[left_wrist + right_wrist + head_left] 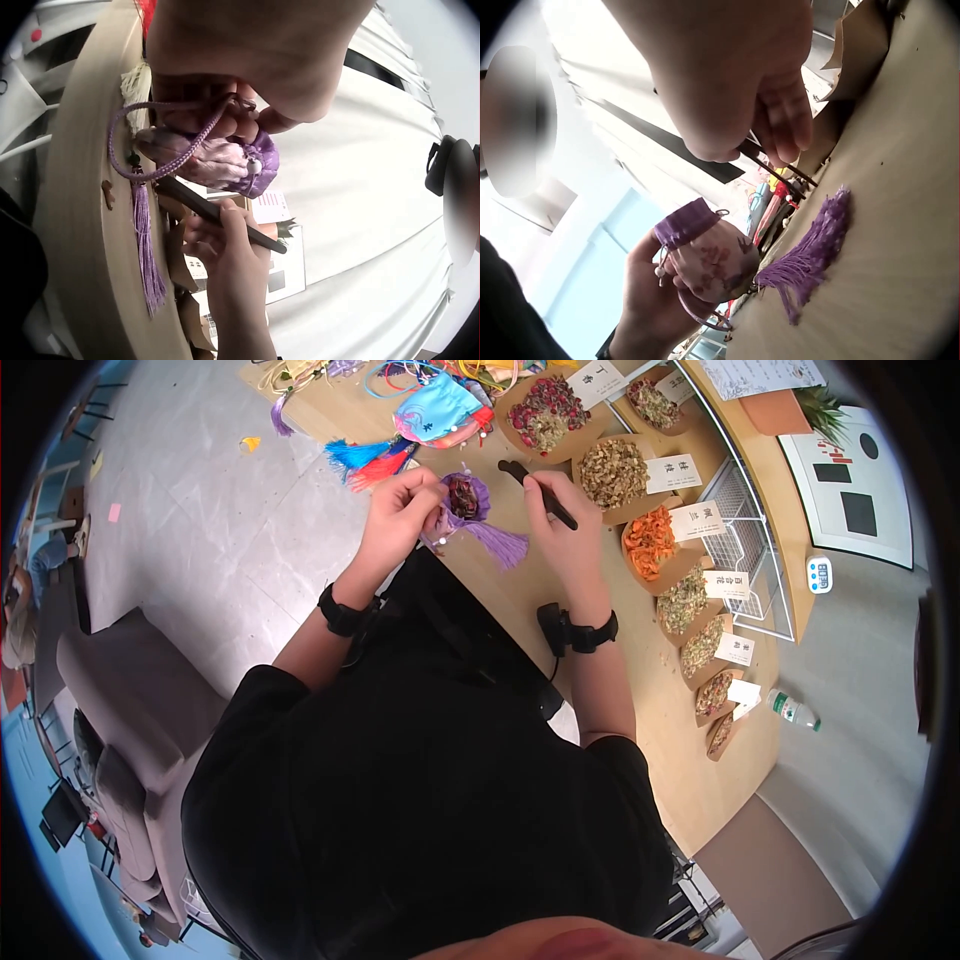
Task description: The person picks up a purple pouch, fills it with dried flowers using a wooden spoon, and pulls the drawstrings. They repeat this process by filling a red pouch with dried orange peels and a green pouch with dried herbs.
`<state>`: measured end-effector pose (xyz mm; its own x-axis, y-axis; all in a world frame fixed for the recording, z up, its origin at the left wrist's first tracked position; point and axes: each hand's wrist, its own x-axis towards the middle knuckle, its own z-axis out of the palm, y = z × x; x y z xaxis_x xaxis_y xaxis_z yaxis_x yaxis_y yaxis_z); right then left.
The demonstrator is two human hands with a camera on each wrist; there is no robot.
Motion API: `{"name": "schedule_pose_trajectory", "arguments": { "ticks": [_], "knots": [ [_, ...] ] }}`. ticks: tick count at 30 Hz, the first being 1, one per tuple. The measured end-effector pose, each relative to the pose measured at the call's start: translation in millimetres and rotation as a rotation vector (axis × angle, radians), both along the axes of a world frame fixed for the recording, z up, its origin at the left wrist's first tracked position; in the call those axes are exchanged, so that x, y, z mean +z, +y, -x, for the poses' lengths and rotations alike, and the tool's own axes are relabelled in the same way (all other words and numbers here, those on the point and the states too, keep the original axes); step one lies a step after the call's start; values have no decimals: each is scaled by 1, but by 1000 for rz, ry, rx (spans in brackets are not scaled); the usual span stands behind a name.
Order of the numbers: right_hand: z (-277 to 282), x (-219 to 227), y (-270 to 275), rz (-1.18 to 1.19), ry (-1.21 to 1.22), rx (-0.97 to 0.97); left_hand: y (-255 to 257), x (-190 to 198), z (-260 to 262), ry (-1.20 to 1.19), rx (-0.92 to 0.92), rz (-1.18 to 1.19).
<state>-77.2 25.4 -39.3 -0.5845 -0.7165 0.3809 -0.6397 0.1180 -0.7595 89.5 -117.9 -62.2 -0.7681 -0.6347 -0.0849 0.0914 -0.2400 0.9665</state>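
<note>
My left hand (402,512) grips a small drawstring sachet (714,259) with a printed pale body and a purple satin collar. Its mouth is open in the head view, and dark reddish dried bits show inside. A purple cord loop (112,146) hangs from the sachet, and its purple tassel (497,543) trails over the table. To the right, my right hand (568,525) holds dark slim tongs (196,201), whose two prongs show in the right wrist view. The tongs' tips are beside the sachet, near the paper trays.
Brown paper trays of dried herbs and flowers, such as an orange one (650,543), line the table's (640,700) right side with label cards. Finished-looking blue sachets (440,408) and tassels lie at the far end. A white wire rack (745,550) stands behind the trays.
</note>
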Motion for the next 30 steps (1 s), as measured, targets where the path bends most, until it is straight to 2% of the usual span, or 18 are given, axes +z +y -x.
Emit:
{"name": "schedule_pose_trajectory", "arguments": {
  "ticks": [6, 9, 12, 18, 30],
  "knots": [
    [1, -5, 0, -38, 144, 31, 1, 1, 0, 1, -10, -13],
    [1, -11, 0, 18, 44, 26, 0, 0, 2, -1, -21, -15],
    [2, -5, -4, 72, 59, -29, 0, -3, 2, -3, -23, -3],
    [5, -7, -8, -1, 205, 5, 2, -1, 2, 13, -26, -3],
    [9, -12, -15, -36, 199, -3, 2, -2, -1, 17, -42, -10]
  ]
}}
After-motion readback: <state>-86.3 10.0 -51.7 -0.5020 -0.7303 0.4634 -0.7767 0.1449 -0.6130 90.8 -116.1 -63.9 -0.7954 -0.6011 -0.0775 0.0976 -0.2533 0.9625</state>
